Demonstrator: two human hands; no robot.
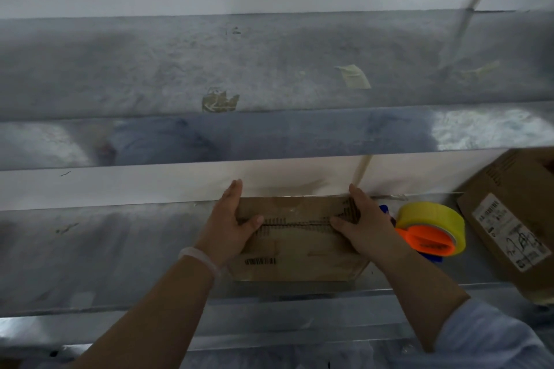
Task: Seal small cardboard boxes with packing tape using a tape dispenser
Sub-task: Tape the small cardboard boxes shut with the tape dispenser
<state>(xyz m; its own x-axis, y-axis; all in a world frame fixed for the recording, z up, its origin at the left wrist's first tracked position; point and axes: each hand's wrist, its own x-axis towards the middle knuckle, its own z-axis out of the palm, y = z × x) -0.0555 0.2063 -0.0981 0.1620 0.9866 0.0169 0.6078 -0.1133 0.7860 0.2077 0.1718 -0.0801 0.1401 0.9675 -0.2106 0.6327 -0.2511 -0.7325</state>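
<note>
A small cardboard box (299, 244) lies on the metal work surface (105, 249) in front of me, its two top flaps meeting along a dark seam. My left hand (233, 222) holds the box's left end, fingers down the side and thumb pressing on top near the seam. My right hand (362, 219) holds the right end the same way, thumb on the seam. Just right of that hand stands the tape dispenser (431, 231), with a yellow tape roll and an orange core. Neither hand touches it.
A second cardboard box (509, 228) with a white label lies at the right edge. A raised metal ledge (150, 183) runs across just behind the small box. Scraps of old tape (353, 76) stick to the metal panel above. A pale cord (467, 15) hangs at upper right.
</note>
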